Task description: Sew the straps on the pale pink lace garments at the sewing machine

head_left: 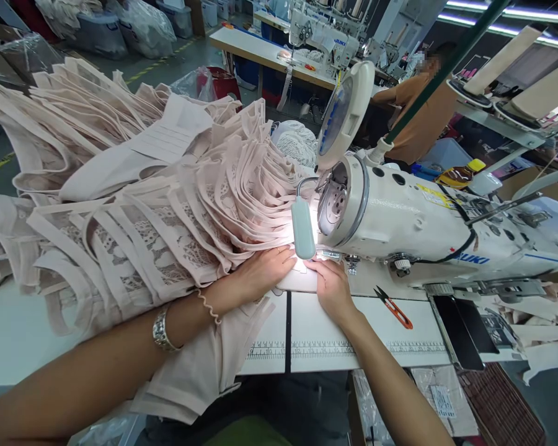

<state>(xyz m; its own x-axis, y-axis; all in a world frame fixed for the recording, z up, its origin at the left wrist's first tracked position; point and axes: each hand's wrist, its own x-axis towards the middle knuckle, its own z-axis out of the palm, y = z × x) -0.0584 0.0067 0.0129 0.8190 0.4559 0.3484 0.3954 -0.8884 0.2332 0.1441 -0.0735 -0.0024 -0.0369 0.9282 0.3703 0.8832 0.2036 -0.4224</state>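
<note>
My left hand (267, 272) lies with fingers stretched flat on a pale beige garment (232, 347), left of the needle area of a white sewing machine (390, 204). Part of that garment hangs over the table's front edge beneath my left forearm. My right hand (333, 288) is at the machine's presser foot (330, 254), its fingers closed at the cloth edge. A small green-grey lamp (303, 229) lights this spot and partly hides the fingertips and the stitching point. Beside the left hand rises a big pile of beige lace-trimmed garments (177, 217).
Orange-handled thread snips (395, 308) lie right of my right hand. A ruler strip (376, 350) runs along the table's front. A black phone-like slab (462, 328) stands farther right. Thread cones (504, 59) are above the machine. Behind it, a person in a brown top (411, 118) sits.
</note>
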